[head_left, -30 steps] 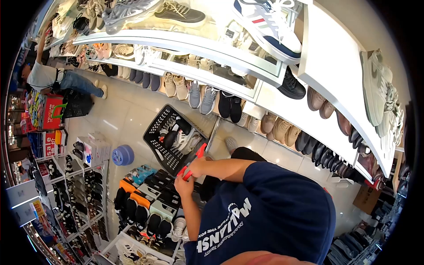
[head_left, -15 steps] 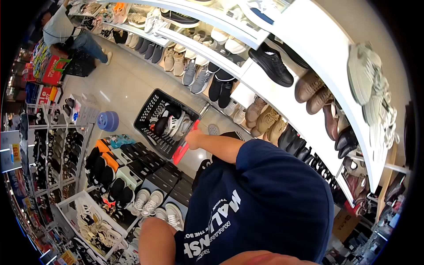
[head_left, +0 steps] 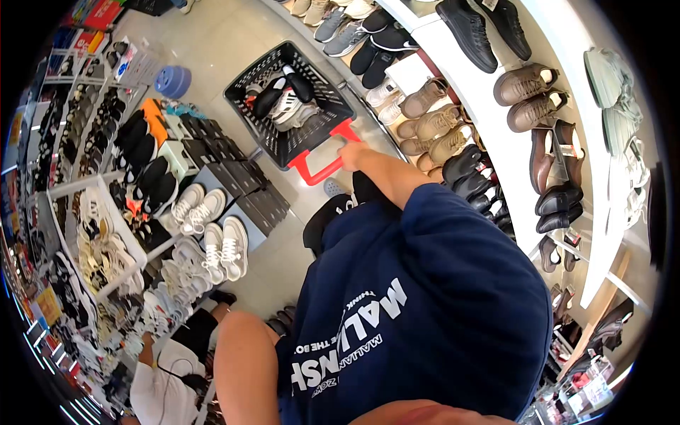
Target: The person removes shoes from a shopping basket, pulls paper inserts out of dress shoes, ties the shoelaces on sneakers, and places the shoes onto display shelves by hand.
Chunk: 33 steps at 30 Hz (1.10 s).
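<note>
My right hand (head_left: 350, 154) is closed around the red handle (head_left: 322, 173) of a black plastic shopping basket (head_left: 312, 138), which is tilted on the floor in front of me. Inside the basket lie black shoes (head_left: 268, 98) and a white sneaker with dark stripes (head_left: 287, 110), among other shoes. My bent left arm (head_left: 244, 361) shows at the lower left, but its hand is out of view. Below the handle, a grey clog (head_left: 333, 187) shows on the floor.
Shelves (head_left: 489, 127) of shoes run along the right, including brown lace-ups (head_left: 524, 85). On the left are stacked shoeboxes (head_left: 234, 170), pale sneakers (head_left: 227, 248) and a white bin (head_left: 106, 244) of footwear. A blue container (head_left: 172, 81) stands on the floor. Another person (head_left: 170, 382) is at lower left.
The basket and my right hand appear higher and farther right in view, with the handle turned more toward me. The shelves have shifted. A person in white has come into view at lower left.
</note>
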Tool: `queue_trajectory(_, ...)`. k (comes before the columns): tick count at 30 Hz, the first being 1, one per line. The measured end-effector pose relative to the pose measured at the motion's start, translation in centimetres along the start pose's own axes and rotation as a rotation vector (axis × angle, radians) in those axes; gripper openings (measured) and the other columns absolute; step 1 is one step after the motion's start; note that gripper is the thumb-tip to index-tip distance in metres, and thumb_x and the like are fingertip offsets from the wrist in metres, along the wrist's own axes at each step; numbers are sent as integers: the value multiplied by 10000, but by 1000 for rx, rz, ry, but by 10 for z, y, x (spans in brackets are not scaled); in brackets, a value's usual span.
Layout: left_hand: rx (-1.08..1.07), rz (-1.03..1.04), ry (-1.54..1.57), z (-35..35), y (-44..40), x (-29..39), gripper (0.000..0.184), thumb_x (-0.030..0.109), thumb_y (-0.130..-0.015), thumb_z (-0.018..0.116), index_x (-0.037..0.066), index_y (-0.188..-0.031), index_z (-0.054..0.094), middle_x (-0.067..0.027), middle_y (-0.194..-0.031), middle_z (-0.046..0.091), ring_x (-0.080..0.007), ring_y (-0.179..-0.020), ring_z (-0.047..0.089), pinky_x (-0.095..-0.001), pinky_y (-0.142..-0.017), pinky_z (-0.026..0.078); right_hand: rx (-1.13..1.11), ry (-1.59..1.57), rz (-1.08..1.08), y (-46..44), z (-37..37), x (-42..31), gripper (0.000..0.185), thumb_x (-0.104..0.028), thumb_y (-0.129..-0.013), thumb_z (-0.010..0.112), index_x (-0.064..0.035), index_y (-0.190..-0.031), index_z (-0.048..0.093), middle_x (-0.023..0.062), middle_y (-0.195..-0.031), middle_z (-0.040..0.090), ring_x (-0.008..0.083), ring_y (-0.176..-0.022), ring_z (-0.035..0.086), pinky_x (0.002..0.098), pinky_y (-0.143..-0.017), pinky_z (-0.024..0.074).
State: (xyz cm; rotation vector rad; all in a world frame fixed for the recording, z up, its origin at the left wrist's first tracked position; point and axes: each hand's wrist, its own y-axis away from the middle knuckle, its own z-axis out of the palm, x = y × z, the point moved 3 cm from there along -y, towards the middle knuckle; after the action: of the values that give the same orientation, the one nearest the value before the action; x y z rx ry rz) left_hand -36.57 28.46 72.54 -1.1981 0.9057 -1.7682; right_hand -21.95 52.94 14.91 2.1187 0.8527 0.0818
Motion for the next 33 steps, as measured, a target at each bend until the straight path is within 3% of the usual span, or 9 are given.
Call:
queue_trajectory(7, 182, -163, -74, 26, 62, -3, 147, 127, -902, 678, 27, -860, 578, -49, -800, 554, -158, -664, 482, -301, -600, 381, 167, 57, -92, 41, -8, 4, 346, -329, -809, 679, -143, -1095, 741, 116, -1124, 757, 305, -1119, 700, 505, -998, 482)
queue_trajectory(10, 474, -575, -193, 21, 149, -60, 142, 108, -902, 676, 31, -859, 565, -41, -794, 540, -150, -653, 463, -293, -589, 366, 56, -27, -107, 83, -39, -7, 349, -264, -814, 657, -131, -1115, 772, 136, -1212, 740, 300, -1195, 672, 440, -974, 527)
queue_trajectory(11, 587, -779, -243, 18, 187, -85, 141, 102, -903, 676, 32, -858, 561, -39, -792, 536, -148, -649, 457, -290, -586, 361, -190, 60, -104, 66, -6, 2, 342, -296, -800, 666, -136, -1075, 790, 136, -1156, 758, 311, -1131, 704, 445, -1017, 496)
queue_trajectory(13, 730, -1210, -353, 11, 269, -145, 171, 151, -960, 667, 49, -874, 559, -8, -769, 512, -122, -696, 454, -277, -652, 356, -112, 193, -251, 116, 25, 16, 377, -378, -808, 659, -152, -1069, 811, 141, -1079, 774, 290, -1049, 730, 462, -963, 516)
queue_trajectory(16, 935, -1378, -220, -2, 381, -192, 165, 193, -1005, 631, 69, -919, 565, -24, -738, 521, -147, -659, 466, -302, -647, 394, 147, 56, -265, 142, 105, 48, 240, -314, -736, 682, -169, -903, 775, 101, -851, 762, 297, -860, 752, 472, -1039, 449)
queue_trajectory(23, 1098, -1804, -329, -19, 515, -248, 171, 282, -981, 672, 121, -973, 617, -2, -831, 637, -102, -676, 585, -268, -636, 459, 202, -108, -414, 185, 98, 74, 262, -371, -683, 767, -152, -821, 728, 69, -778, 708, 295, -816, 712, 483, -877, 467)
queue_trajectory(27, 1105, -1935, -330, -38, 580, -266, 212, 300, -966, 683, 114, -1055, 636, -6, -921, 668, -116, -684, 623, -274, -634, 473, -601, 101, -495, 191, 121, 69, 620, -585, -717, 778, -130, -1138, 757, 141, -1090, 760, 328, -1012, 718, 478, -921, 470)
queue_trajectory(31, 1130, -2083, -363, -61, 660, -288, 305, 327, -935, 712, 117, -1140, 629, -13, -1024, 668, -141, -760, 656, -300, -656, 483, -1081, -666, -384, 168, 147, 69, 726, -707, -877, 680, -50, -1185, 703, 146, -1104, 736, 290, -1036, 694, 393, -874, 535)
queue_trajectory(33, 1157, -2136, -350, -74, 695, -295, 375, 342, -912, 737, 114, -1184, 617, -17, -1102, 655, -159, -794, 661, -321, -673, 487, -875, -782, -348, 122, 173, 74, 641, -624, -892, 716, -46, -1166, 700, 121, -1017, 719, 228, -933, 686, 359, -820, 549)
